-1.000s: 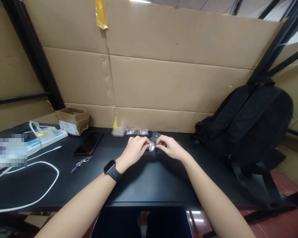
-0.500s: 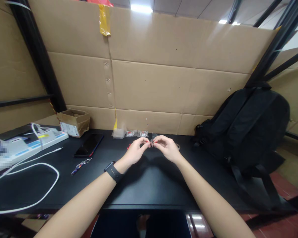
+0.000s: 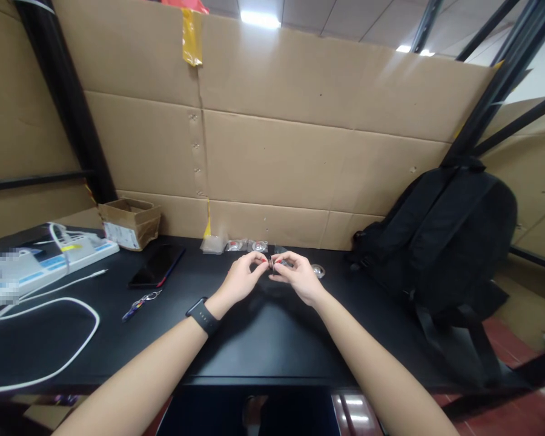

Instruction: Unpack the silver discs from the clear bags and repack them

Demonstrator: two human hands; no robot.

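Note:
Over the middle of the black table, both hands meet at one small, thin object [image 3: 272, 266], too small to name. My left hand [image 3: 244, 277], with a black watch [image 3: 203, 315] on its wrist, is closed, thumb and finger pinched at the object's left side. From the other side, my right hand [image 3: 300, 278] is closed on it too with its fingertips. A round, shiny metal-looking piece [image 3: 318, 270] lies just right of the right hand. Behind the hands are small clear packets [image 3: 258, 246] with round items inside. A stack of clear plastic bags [image 3: 214, 244] stands beside them.
A black backpack [image 3: 454, 260] occupies the table's right end. To the left are a phone [image 3: 157, 266], a keyring [image 3: 140, 304], an open cardboard box [image 3: 131, 224], a white power strip [image 3: 68, 263] and a looped white cable [image 3: 95, 330]. A cardboard wall [image 3: 272, 163] closes the back.
The view has shifted slightly, moving most things a little left. Both hands stay together at the small object, with slightly altered fingers. The round piece beside my right hand shows more fully.

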